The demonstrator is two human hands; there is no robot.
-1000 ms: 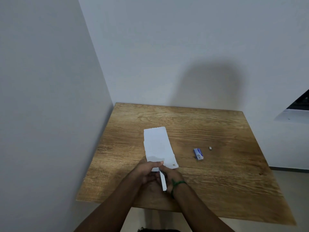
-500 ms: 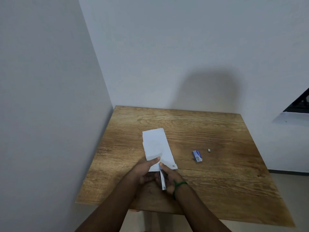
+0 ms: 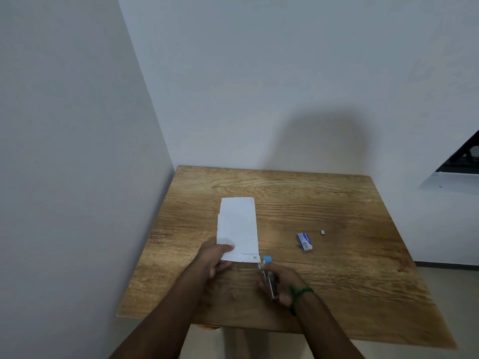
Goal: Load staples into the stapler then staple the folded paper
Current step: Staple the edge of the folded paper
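While my left hand (image 3: 216, 257) pinches the folded paper's (image 3: 238, 228) near corner on the table (image 3: 337, 268), my right hand (image 3: 278, 282) grips the stapler (image 3: 268, 274) just beside it

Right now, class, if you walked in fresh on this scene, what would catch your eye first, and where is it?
First, the white folded paper, lying left of centre on the wooden table, its near end pinched by the left hand. Next, the right hand beside that end, gripping a stapler with a blue tip close to the paper's near right corner. Further right lies a small blue staple box.
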